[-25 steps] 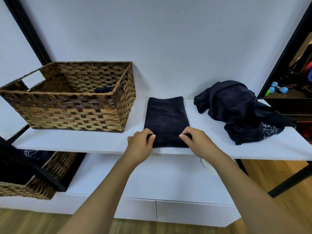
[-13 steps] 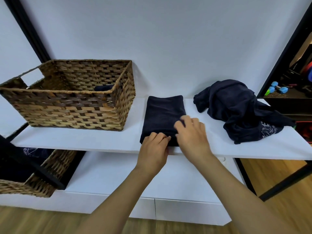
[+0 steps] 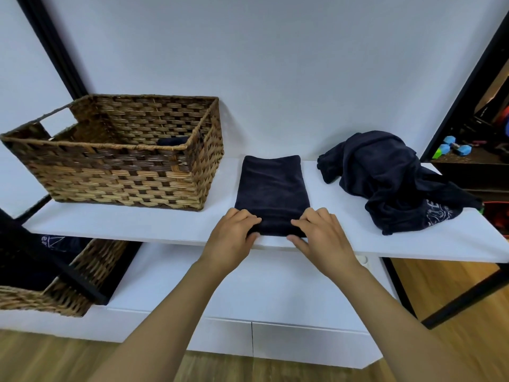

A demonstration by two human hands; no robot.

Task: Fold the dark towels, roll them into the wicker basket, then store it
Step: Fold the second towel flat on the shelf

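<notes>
Rolling is the step in hand: our left hand (image 3: 234,235) and right hand (image 3: 321,235) curl their fingers (image 3: 300,223) over the near end of the folded towel (image 3: 271,190), lying on the tabletop (image 3: 154,224) between the wicker basket (image 3: 124,172) at left and the heap of unfolded towels (image 3: 391,177) at right. Next we judge an even forward roll is needed. Half a second ago our hands overlapped at centre; now they sit apart at the corners.

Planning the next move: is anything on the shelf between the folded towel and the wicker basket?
Nothing visible: bare white shelf separates the folded towel from the wicker basket; only the basket's near-right wall must be cleared.
</notes>
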